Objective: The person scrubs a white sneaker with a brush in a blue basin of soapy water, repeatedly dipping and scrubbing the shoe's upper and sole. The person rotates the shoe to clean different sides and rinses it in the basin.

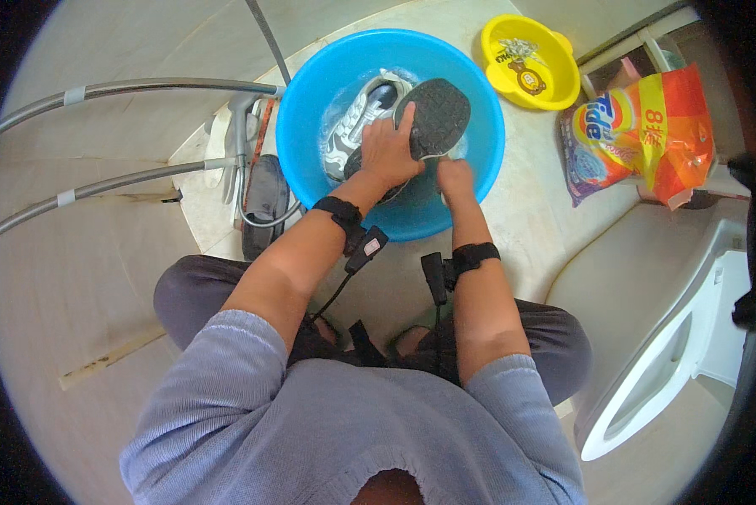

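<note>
A blue plastic basin [289, 158] of soapy water stands on the floor before me. My left hand [387, 148] grips a shoe with a black treaded sole [442, 113], turned sole up and tilted over the water. Its index finger lies along the sole. Beside it, a white and grey sneaker [353, 129] with laces rests in the suds. My right hand [455, 180] is curled at the near edge of the held shoe, inside the basin, and looks slightly blurred. Whether anything is within its fingers is hidden.
A yellow basin [564, 82] with clothes-pegs or similar small pieces stands at back right, near an orange Tide detergent bag [643, 132]. A white toilet [624, 404] is at right. Metal rails [132, 173], a shower hose [267, 38] and a dark case [265, 196] are at left.
</note>
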Demonstrator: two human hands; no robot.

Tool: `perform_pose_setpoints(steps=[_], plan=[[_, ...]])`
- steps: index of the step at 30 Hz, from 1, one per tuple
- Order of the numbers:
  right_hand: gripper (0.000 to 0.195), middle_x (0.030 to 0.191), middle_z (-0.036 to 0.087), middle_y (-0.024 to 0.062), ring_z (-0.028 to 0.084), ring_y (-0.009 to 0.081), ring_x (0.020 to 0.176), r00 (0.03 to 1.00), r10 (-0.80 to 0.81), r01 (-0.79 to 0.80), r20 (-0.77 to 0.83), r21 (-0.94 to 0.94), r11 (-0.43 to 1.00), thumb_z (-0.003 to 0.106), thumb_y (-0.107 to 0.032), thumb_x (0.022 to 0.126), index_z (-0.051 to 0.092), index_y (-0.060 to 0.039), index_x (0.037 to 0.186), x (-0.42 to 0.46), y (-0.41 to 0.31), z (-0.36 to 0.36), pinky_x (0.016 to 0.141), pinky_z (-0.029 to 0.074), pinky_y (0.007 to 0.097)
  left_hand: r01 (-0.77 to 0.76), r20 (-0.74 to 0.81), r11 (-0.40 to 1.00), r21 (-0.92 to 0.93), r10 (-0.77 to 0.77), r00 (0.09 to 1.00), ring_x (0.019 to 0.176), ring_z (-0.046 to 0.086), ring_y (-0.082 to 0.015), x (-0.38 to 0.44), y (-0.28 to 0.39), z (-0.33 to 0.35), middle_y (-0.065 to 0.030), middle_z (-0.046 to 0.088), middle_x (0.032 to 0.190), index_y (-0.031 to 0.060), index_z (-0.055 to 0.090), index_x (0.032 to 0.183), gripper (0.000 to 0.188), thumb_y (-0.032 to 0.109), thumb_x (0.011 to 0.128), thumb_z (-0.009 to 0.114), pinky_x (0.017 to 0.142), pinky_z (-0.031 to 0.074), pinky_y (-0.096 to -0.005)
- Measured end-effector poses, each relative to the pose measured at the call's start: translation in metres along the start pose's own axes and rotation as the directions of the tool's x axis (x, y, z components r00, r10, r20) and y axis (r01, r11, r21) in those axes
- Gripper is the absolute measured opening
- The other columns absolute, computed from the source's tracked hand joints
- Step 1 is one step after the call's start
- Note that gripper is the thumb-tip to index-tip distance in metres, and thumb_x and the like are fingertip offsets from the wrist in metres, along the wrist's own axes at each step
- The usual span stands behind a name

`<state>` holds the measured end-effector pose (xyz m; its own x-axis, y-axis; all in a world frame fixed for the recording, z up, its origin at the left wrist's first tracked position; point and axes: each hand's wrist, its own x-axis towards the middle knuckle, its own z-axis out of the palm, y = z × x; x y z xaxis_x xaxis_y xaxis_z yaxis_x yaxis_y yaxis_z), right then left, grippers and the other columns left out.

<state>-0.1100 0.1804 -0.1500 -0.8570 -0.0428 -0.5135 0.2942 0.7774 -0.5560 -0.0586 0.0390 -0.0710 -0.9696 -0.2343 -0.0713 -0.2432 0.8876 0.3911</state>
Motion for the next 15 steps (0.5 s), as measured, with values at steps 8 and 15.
perform_pose_setpoints(steps=[8, 15], plan=[[0.031, 0.092, 0.064, 0.0264, 0.063, 0.0383, 0.089, 0.991, -0.106, 0.095, -0.075, -0.138, 0.986, 0.051, -0.019, 0.077, 0.064, 0.0079, 0.086, 0.004, 0.008, 0.02, 0.08, 0.05, 0.0421, 0.115, 0.126, 0.991, 0.071, -0.124, 0.984, 0.106, 0.049, -0.0446, 0.009, -0.013, 0.053, -0.0296, 0.044, 0.117, 0.0155, 0.003, 0.146, 0.115, 0.048, 0.063, 0.076, 0.088, 0.04, -0.0501], [0.04, 0.107, 0.06, 0.027, 0.058, 0.0392, 0.102, 0.918, -0.099, 0.224, 0.384, -0.296, 0.929, 0.058, -0.027, 0.079, 0.062, 0.0067, 0.101, 0.011, -0.018, 0.012, 0.086, 0.048, 0.042, 0.237, 0.313, 0.956, 0.17, -0.281, 0.907, 0.116, 0.043, -0.0491, 0.022, -0.019, 0.072, -0.0387, 0.035, 0.128, 0.0119, -0.006, 0.146, 0.114, 0.055, 0.069, 0.067, 0.092, 0.039, -0.0534]])
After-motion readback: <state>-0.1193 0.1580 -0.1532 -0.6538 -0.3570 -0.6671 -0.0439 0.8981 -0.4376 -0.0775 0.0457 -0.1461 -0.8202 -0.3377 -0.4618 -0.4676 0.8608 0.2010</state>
